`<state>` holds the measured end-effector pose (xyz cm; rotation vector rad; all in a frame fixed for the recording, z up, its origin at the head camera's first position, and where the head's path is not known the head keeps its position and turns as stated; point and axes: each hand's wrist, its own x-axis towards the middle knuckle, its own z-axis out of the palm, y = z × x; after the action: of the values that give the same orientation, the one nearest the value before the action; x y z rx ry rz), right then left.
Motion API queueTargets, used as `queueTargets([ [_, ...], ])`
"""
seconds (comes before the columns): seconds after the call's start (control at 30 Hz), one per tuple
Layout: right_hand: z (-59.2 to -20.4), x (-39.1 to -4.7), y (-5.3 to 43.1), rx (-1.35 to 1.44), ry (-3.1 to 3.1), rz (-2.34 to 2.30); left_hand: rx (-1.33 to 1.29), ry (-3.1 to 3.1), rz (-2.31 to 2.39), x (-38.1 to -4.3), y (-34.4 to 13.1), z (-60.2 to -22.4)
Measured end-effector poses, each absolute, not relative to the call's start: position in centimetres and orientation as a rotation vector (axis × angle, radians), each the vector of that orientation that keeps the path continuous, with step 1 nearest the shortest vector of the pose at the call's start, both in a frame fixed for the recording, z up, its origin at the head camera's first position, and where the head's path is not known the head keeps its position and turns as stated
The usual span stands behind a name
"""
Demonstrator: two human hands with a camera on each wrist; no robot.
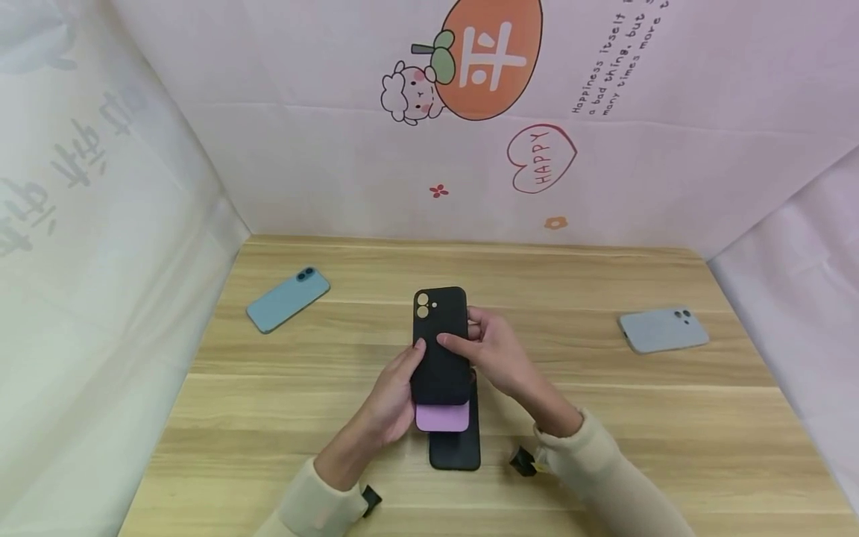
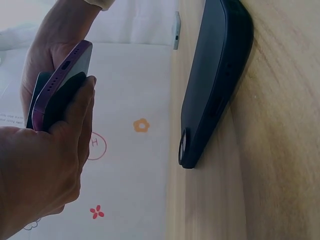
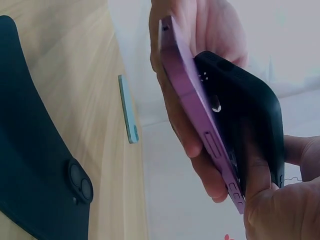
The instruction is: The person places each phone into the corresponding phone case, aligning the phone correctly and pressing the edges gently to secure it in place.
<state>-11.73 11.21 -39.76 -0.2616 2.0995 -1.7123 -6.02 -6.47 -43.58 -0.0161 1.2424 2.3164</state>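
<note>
Over the middle of the table, both hands hold a black phone case (image 1: 439,377) together with a purple phone (image 1: 443,419). My left hand (image 1: 394,395) grips the pair from the left side, its thumb on the case's back. My right hand (image 1: 499,354) pinches the case's right edge, thumb on the back. In the right wrist view the purple phone (image 3: 187,90) and the black case (image 3: 250,100) stand at an angle, with a gap between them and a right finger in it. Beneath them a black-cased phone (image 1: 456,451) lies on the table, camera side up.
A blue phone (image 1: 288,300) lies at the table's back left, and a pale blue-grey phone (image 1: 663,330) at the right. White printed cloth (image 1: 335,179) walls the wooden table (image 1: 268,418) at the back and sides. Small black pieces (image 1: 522,461) show by the sleeves.
</note>
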Motion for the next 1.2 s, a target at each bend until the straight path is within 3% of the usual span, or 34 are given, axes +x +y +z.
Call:
queueTargets([
  [0.63, -39.6, -11.0, 11.2, -0.333, 2.382, -1.566, -0.074, 1.326, 2.297, -5.8, -6.7, -44.0],
  [0.93, -38.7, -11.8, 12.6, -0.442, 2.803, -1.522, -0.006, 1.349, 2.266, -5.6, -6.9, -43.7],
  [1.2, -38.3, -12.8, 13.5, -0.474, 2.691, -1.411, 0.075, 1.386, 2.155, -5.3, -6.5, -43.5],
])
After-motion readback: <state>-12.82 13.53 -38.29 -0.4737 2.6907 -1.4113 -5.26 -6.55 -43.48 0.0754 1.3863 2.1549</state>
